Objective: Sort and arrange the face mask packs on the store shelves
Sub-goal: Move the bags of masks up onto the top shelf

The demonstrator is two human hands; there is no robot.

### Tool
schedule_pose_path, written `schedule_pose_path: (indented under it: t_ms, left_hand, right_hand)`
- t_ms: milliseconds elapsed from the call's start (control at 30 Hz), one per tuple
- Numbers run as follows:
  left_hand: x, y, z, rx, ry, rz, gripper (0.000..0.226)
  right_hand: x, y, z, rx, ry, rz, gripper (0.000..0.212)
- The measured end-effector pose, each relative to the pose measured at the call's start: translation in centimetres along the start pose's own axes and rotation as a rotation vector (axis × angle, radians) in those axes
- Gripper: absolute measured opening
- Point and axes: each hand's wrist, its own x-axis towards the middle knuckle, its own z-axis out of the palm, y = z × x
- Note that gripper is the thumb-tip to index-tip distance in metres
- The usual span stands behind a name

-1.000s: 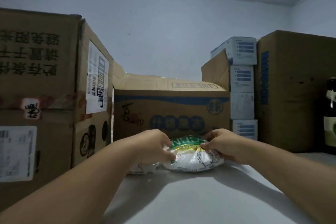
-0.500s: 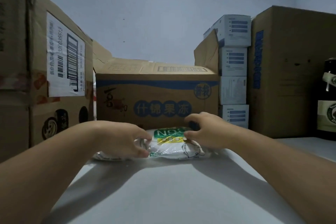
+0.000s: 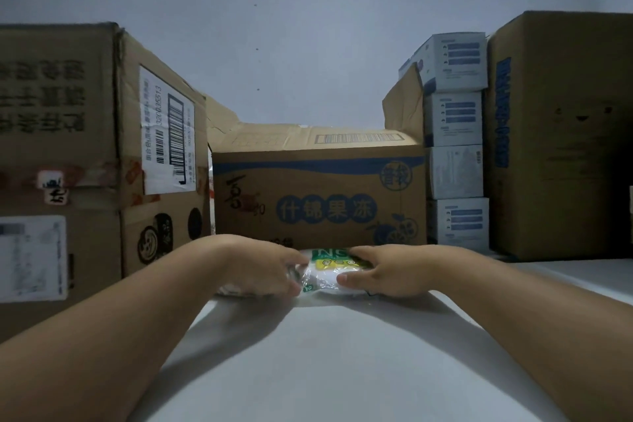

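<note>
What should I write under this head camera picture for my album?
Two hands, left and right, hold a mask pack on a shelf against a cardboard box.

The middle carton (image 3: 318,195) reads 什锦果冻; a label (image 3: 168,130) reads 320035513.

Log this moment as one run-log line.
left hand: holds mask pack | right hand: holds it | pack: on shelf, against carton

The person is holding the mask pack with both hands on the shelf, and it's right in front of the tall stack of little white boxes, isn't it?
Not quite. Both the left hand and the right hand do hold the mask pack on the shelf, but the head view shows it in front of the brown cardboard box with blue writing. The stack of white boxes stands further to the right.
</note>
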Motion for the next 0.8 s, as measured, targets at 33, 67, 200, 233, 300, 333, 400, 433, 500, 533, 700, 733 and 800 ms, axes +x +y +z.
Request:
schedule_pose_path:
  t_ms: [33, 67, 200, 233, 300, 333, 400, 433, 500, 533, 700, 733, 800]
  left_hand:
    - [0.0, -0.1, -0.2, -0.056, 0.041, 0.012, 0.054]
    - [0.1, -0.3, -0.4, -0.106, 0.099, 0.024, 0.053]
    - [-0.8, -1.7, -1.7, -0.228, 0.393, 0.041, 0.062]
    - [-1.3, -2.0, -2.0, -0.262, 0.449, 0.041, 0.064]
    - [-2.4, -2.5, -2.2, -0.303, 0.542, 0.041, 0.064]
    - [-3.0, -2.7, -2.1, -0.300, 0.582, 0.039, 0.063]
    - [-4.4, -3.0, -1.5, -0.283, 0.636, 0.035, 0.060]
    - [-5.3, -3.1, -1.1, -0.278, 0.653, 0.030, 0.058]
    - [-7.3, -3.3, -0.3, -0.257, 0.693, 0.025, 0.055]
    - [-8.4, -3.3, 0.1, -0.238, 0.721, 0.028, 0.054]
    - [-15.5, -4.0, 2.4, -0.022, 0.892, 0.054, 0.051]
    - [-17.2, -4.5, 2.9, 0.006, 0.910, 0.036, 0.054]
    - [-20.7, -6.0, 4.2, 0.026, 0.947, -0.035, 0.059]
  right_hand:
    - [-0.2, -0.2, -0.3, -0.009, 0.003, 0.010, 0.085]
    - [-0.5, -0.5, -0.7, -0.026, 0.016, 0.015, 0.086]
    - [-2.3, -2.6, -2.4, -0.161, 0.154, -0.082, 0.083]
    - [-3.0, -3.4, -2.6, -0.169, 0.182, -0.130, 0.081]
    - [-4.8, -5.0, -2.6, -0.141, 0.216, -0.221, 0.079]
    - [-5.7, -5.8, -2.3, -0.112, 0.225, -0.267, 0.078]
    - [-7.4, -7.1, -1.5, -0.053, 0.226, -0.348, 0.075]
    - [-8.2, -7.7, -1.0, -0.031, 0.220, -0.375, 0.075]
    - [-9.4, -8.7, -0.1, -0.007, 0.218, -0.411, 0.074]
    - [-9.9, -9.1, 0.5, 0.007, 0.231, -0.428, 0.073]
    - [-12.2, -12.2, 4.1, 0.088, 0.314, -0.584, 0.066]
    - [-12.7, -13.1, 4.9, 0.106, 0.326, -0.632, 0.066]
    - [-13.5, -15.0, 6.5, 0.168, 0.336, -0.732, 0.063]
